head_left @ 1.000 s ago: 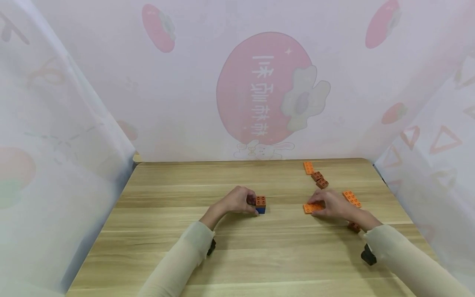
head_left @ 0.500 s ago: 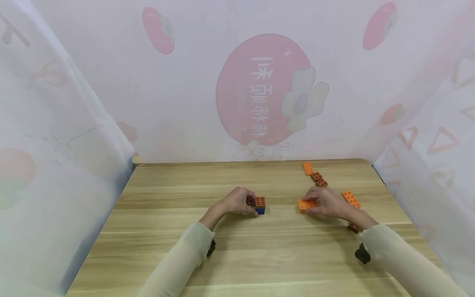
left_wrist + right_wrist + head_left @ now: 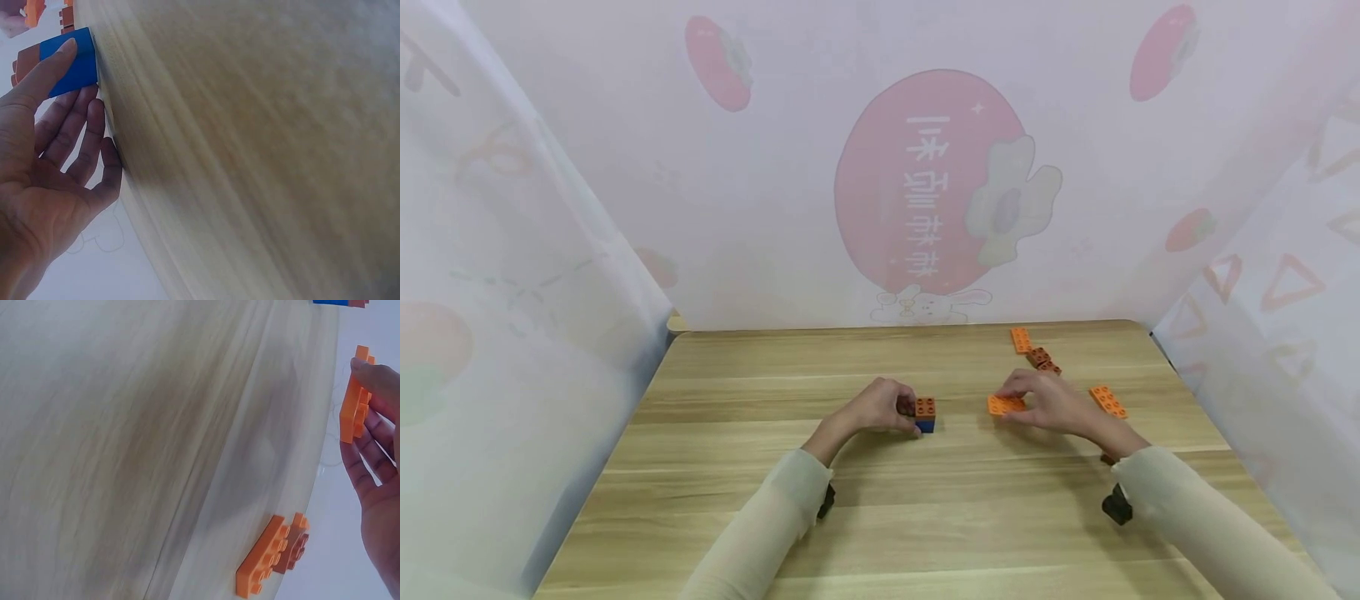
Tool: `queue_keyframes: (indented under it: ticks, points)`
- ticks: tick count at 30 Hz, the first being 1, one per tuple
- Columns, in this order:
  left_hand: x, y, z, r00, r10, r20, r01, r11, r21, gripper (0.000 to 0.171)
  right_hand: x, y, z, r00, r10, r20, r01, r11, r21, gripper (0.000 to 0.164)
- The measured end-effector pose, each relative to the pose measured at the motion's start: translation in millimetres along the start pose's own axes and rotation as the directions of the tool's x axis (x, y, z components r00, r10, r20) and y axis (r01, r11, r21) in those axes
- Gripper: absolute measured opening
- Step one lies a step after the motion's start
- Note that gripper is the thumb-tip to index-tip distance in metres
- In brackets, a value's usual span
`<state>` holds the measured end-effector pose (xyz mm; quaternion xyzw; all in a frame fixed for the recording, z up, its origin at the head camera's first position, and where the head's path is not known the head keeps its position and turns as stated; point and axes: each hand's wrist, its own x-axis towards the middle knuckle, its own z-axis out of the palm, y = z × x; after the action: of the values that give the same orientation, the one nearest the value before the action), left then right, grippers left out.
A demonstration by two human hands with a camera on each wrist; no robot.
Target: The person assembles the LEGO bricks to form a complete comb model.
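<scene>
An orange brick [image 3: 997, 406] is held above the wooden table [image 3: 715, 517], pinched by the right hand [image 3: 1048, 402]. To its left, one brown brick [image 3: 926, 407] on one blue brick [image 3: 926, 426] is gripped by the left hand's thumb and fingers [image 3: 878, 406]. The table is enclosed by pale walls [image 3: 760, 208] with pink prints [image 3: 718, 62]. Two more orange bricks [image 3: 1108, 402] and three loose brown bricks [image 3: 1039, 357], one mostly hidden, are seen.
</scene>
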<state>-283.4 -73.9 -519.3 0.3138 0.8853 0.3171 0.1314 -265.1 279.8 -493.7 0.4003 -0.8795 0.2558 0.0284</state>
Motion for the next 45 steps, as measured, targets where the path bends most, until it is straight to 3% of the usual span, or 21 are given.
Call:
queue_keyframes:
  ticks: [9, 17, 26, 35, 45]
  points:
    - [-0.1, -0.3, 0.1, 1.0, 0.006, -0.01, -0.006, 1.0, 0.009, 0.029, 12, -5, 10, 0.995, -0.072, -0.072, 0.075, 0.997, 0.037, 0.029]
    - [-0.8, 1.1, -0.1, 1.0, 0.02, -0.016, -0.019, 0.999, 0.031, 0.029, 21, -14, 14, 0.991, -0.084, -0.102, 0.093, 0.992, 0.086, 0.031]
    - [-1.9, 3.0, -1.3, 1.0, 0.006, -0.008, -0.005, 1.0, 0.011, 0.027, 36, -28, 21, 0.993, -0.068, -0.1, 0.073, 0.996, 0.05, 0.034]
    - [-0.5, 1.1, -1.0, 1.0, 0.007, -0.008, -0.007, 1.0, 0.01, 0.03, 52, -35, 26, 0.99, -0.115, -0.086, 0.125, 0.984, 0.124, 0.034]
    - [-0.3, 0.6, -1.2, 0.999, 0.038, -0.007, -0.038, 0.999, 0.004, 0.028, 65, -43, 30, 0.995, -0.097, -0.032, 0.1, 0.987, 0.129, 0.032]
